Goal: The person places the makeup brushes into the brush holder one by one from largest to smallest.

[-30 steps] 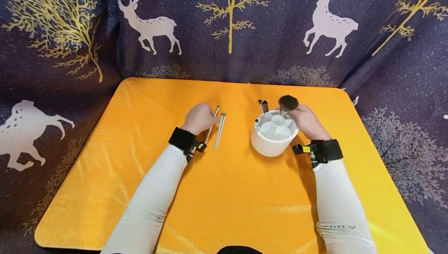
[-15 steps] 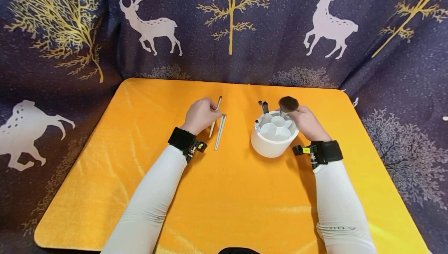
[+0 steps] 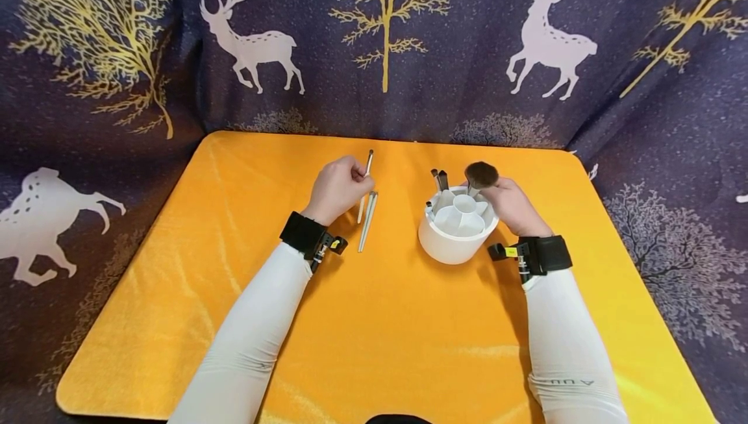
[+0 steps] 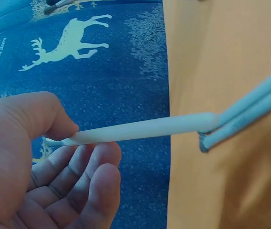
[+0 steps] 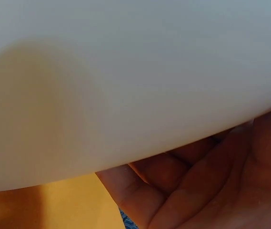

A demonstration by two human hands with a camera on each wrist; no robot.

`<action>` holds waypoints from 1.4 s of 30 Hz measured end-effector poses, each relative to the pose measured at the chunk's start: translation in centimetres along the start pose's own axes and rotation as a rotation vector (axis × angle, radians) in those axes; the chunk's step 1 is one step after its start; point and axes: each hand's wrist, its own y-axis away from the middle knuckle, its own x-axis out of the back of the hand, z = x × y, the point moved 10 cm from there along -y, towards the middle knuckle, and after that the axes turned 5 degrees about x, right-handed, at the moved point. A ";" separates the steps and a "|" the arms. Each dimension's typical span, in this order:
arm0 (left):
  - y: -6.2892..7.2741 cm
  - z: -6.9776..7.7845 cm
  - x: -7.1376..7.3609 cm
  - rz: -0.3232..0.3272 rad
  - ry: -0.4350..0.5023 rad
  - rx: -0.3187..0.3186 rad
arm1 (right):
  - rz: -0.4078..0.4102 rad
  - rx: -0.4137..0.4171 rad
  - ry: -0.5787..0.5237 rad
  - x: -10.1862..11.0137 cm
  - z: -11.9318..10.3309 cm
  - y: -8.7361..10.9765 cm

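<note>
In the head view my left hand [image 3: 339,189] pinches a slim makeup brush [image 3: 369,162], its small dark tip pointing up and away. The left wrist view shows the white brush handle [image 4: 149,129] between thumb and fingertips. Two more pale-handled makeup brushes [image 3: 367,224] lie close together on the table, just right of that hand. A round white brush holder [image 3: 448,246] with inner compartments stands further right. My right hand [image 3: 514,208] holds its far right side, fingers partly hidden behind the wall [image 5: 173,86].
Inside the holder stand a large fluffy brush [image 3: 482,174] at the back right and several smaller brushes [image 3: 443,180] at the left. An orange cloth [image 3: 409,333] covers the table. A dark curtain [image 3: 345,106] printed with deer and trees hangs behind it.
My left hand has raised the pinched brush and moved it slightly away and to the right, tip upward. The right hand and the holder stay where they were.
</note>
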 end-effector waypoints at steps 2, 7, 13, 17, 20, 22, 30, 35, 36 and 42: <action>0.1 0.4 0.2 0.006 0.023 -0.010 | -0.001 0.000 -0.002 0.0 0.0 0.0; 0.3 1.7 0.8 0.035 0.068 -0.057 | -0.008 -0.001 -0.008 -0.1 0.3 -0.2; 0.7 3.9 1.6 0.073 0.109 -0.115 | -0.011 -0.010 -0.006 0.0 0.3 -0.1; 0.8 4.7 1.8 0.084 0.133 -0.128 | -0.008 -0.002 -0.007 0.0 0.1 -0.1; 0.7 5.2 1.9 0.084 0.155 -0.139 | -0.009 0.000 -0.002 0.0 0.1 -0.1; 0.7 5.5 1.9 0.082 0.168 -0.147 | -0.007 -0.002 0.001 0.1 0.2 -0.1; 0.6 6.7 2.0 0.090 0.206 -0.171 | -0.005 0.000 0.003 0.2 0.3 -0.1; 0.4 7.6 1.9 0.083 0.226 -0.197 | 0.001 0.006 0.008 0.4 0.2 -0.1; 0.3 7.8 1.8 0.080 0.231 -0.201 | 0.003 0.007 0.010 0.4 0.2 -0.1; 0.3 8.4 1.6 0.061 0.251 -0.219 | 0.001 -0.005 0.009 0.3 0.5 -0.1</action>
